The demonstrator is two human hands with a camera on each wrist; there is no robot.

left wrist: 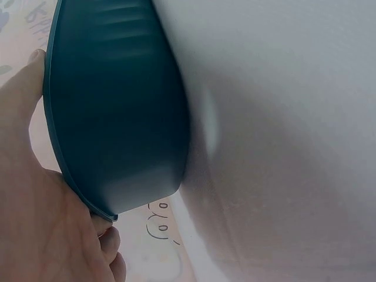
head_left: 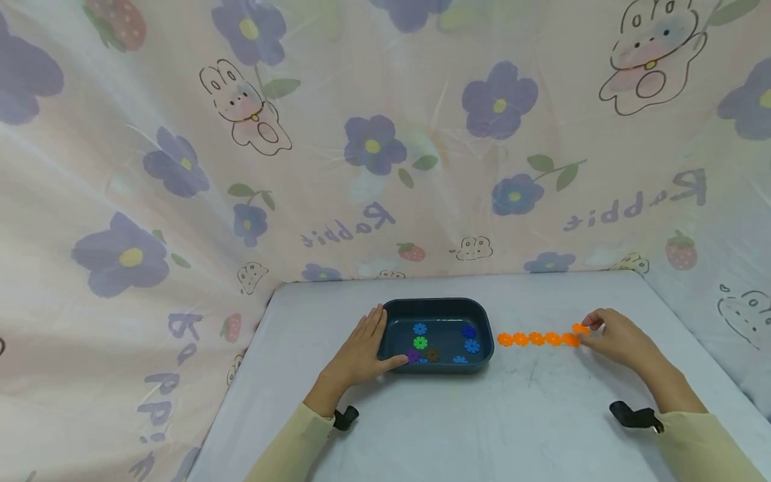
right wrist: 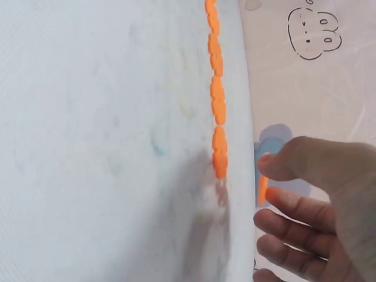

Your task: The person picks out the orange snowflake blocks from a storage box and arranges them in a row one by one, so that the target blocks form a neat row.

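My left hand (head_left: pixel 358 351) rests on the left end of a dark blue-green tray (head_left: pixel 434 369), its fingers extended along the left rim and the thumb over the near rim. In the left wrist view the tray's outer wall (left wrist: pixel 117 111) fills much of the picture. My right hand (head_left: pixel 623 341) pinches an orange flower-shaped disc (right wrist: pixel 262 191) between thumb and index finger, edge-on in the right wrist view. Just beneath it, at the right end of a straight row, lies an orange disc (head_left: pixel 569 340). Several orange discs (head_left: pixel 537 339) make up that row, to the right of the tray.
Inside the tray lie a green disc (head_left: pixel 419 343), a purple disc (head_left: pixel 412 356), a brown disc (head_left: pixel 432 355) and several blue discs (head_left: pixel 472 345). A white cloth covers the table (head_left: pixel 482 428). Behind it hangs a rabbit-and-flower curtain (head_left: pixel 421 187).
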